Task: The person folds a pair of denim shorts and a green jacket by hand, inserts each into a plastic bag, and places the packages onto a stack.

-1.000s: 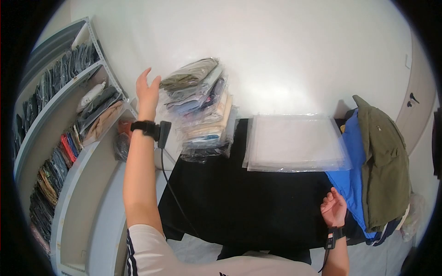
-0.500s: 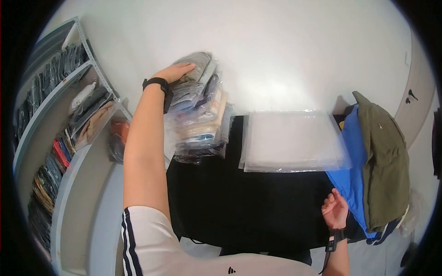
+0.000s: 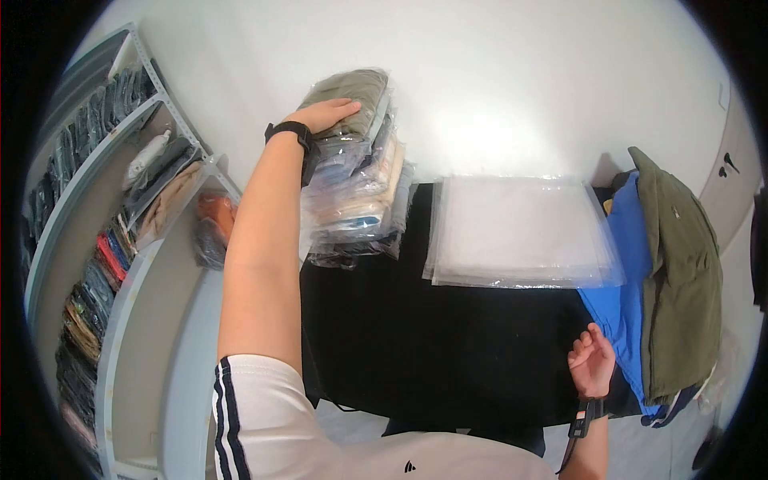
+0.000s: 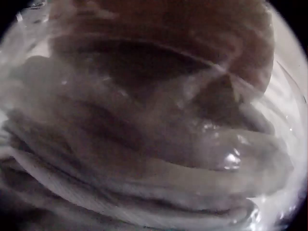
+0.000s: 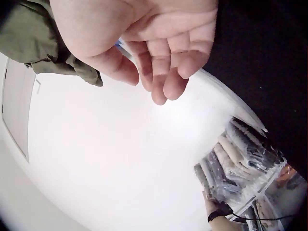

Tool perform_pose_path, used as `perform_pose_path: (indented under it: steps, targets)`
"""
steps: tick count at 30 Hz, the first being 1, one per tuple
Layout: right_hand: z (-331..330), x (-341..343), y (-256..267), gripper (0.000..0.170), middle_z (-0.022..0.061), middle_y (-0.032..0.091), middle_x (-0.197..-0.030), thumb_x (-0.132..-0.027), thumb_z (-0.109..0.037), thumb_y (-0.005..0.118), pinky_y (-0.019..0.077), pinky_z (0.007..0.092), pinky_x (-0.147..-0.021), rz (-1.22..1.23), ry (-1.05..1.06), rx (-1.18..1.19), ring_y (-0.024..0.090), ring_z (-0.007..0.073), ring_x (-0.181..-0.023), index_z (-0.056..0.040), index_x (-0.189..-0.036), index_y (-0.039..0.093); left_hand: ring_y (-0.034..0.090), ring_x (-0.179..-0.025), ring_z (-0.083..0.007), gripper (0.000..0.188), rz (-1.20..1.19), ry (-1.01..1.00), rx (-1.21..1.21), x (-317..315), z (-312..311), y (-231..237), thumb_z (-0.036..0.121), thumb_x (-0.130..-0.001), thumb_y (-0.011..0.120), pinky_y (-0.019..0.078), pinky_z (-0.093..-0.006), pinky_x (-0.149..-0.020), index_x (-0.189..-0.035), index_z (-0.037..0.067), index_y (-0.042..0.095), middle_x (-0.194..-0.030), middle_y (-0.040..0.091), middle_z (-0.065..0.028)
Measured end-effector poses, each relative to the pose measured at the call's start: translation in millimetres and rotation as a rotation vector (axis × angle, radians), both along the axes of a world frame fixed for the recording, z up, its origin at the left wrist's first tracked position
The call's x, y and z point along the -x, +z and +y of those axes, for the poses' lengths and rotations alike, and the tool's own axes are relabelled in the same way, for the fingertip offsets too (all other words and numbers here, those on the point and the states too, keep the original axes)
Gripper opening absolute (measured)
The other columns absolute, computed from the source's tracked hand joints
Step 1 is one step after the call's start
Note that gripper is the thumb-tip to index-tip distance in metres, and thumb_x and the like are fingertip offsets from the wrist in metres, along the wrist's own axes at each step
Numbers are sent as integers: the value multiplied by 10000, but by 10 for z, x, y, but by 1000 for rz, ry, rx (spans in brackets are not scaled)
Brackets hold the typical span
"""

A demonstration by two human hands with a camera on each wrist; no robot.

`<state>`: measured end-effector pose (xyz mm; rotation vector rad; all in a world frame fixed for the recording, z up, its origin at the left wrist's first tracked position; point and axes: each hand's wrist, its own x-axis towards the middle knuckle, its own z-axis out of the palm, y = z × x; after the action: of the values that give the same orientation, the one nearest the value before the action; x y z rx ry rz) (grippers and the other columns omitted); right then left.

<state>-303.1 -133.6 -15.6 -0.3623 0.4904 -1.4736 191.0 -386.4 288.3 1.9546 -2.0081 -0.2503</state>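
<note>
My left hand [image 3: 326, 115] lies with extended fingers over the near side of an olive-grey bagged garment [image 3: 362, 84]. That garment tops a tall stack of folded clothes in clear plastic bags [image 3: 356, 196]. Close up in the left wrist view, wrinkled plastic and grey folded cloth [image 4: 144, 178] fill the picture, with part of the hand dark at the top. Palm up and holding nothing, my right hand [image 3: 591, 362] has loosely curled fingers [image 5: 161, 67]. It is near the table's right side, beside a blue garment [image 3: 620, 296].
A pile of clear flat plastic bags [image 3: 520, 232] lies on the black table [image 3: 432, 352]. An olive jacket [image 3: 680, 280] drapes over the right edge. To the left, grey shelves [image 3: 132, 296] hold several bagged clothes, and an orange bagged item [image 3: 216, 212] sits by the stack.
My left hand has moved right from beside the stack onto its top garment. That garment now sits squarer on the stack. My right hand stays in place; the view has shifted slightly.
</note>
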Motion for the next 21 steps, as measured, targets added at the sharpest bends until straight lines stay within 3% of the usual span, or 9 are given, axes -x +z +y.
perform_pose_path:
  steps: [5, 7, 14, 18, 21]
  targets:
    - [-11, -16, 4, 202, 7, 582, -758, -935, -206, 484, 462, 278, -563, 1, -9, -12, 555, 135, -640, -72, -1061, 568, 368, -1313, -259, 773, 81, -10, 36, -100, -22, 106, 619, -847, 486, 264, -342, -1081, -1392, 79, 400, -1427, 392, -144]
    - [-6, -18, 11, 200, 7, 579, -750, -932, -204, 489, 465, 275, -565, 8, 8, 2, 561, 133, -645, -70, -1058, 570, 363, -1318, -270, 805, 5, 35, 104, -137, -9, 156, 625, -837, 497, 270, -355, -1082, -1383, 42, 400, -1418, 396, -168]
    - [-20, -38, 0, 203, -5, 546, -734, -922, -209, 502, 462, 273, -573, 31, -26, -33, 543, 125, -645, -74, -1058, 571, 360, -1320, -297, 781, 35, 65, 178, -200, 262, 255, 612, -840, 505, 269, -381, -1089, -1367, 41, 421, -1400, 416, -181]
    - [-49, 21, -42, 231, -25, 438, -699, -919, -199, 502, 392, 249, -580, -43, 71, 22, 439, 111, -630, -65, -1100, 553, 460, -1245, -316, 598, 12, -107, 733, 124, 389, 127, 423, -841, 614, 343, -400, -1044, -1290, 42, 502, -1298, 518, -195]
    - [-47, 50, 30, 253, 18, 587, -791, -920, -196, 500, 454, 281, -591, -81, 109, -89, 545, 148, -677, -69, -1135, 542, 478, -1233, -305, 512, -160, -274, 811, 472, 568, -39, 332, -850, 621, 336, -397, -1053, -1280, 73, 520, -1280, 533, -198]
